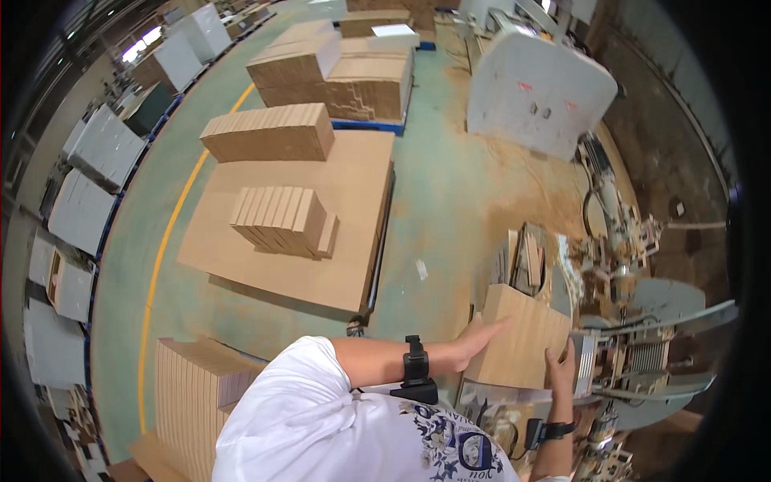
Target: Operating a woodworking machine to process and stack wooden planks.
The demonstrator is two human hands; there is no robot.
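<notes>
A pale tan, wood-grained rectangular block (522,333), its upper face faintly striped as if several boards lie together, rests on the grey metal machine bench (502,392), just in from the bench's near edge. The left hand (475,339) lies along the block's left side, fingers extended and spread rather than curled, their tips over the upper face. The right hand (560,371) is at the near right corner, thumb toward the upper face and the other fingers along the right side; whether it pinches or merely steadies, I cannot tell. The block looks stiff and dry, probably fairly heavy for its size, with little slip on the flat faces. If the boards are loose, they could slide apart, so a hold on two opposite sides, low and square, should suit it better than one corner; the crisp corners likely chip first. Ribbed silver metal (586,361) stands just beyond its right side, leaving those fingers little room.
</notes>
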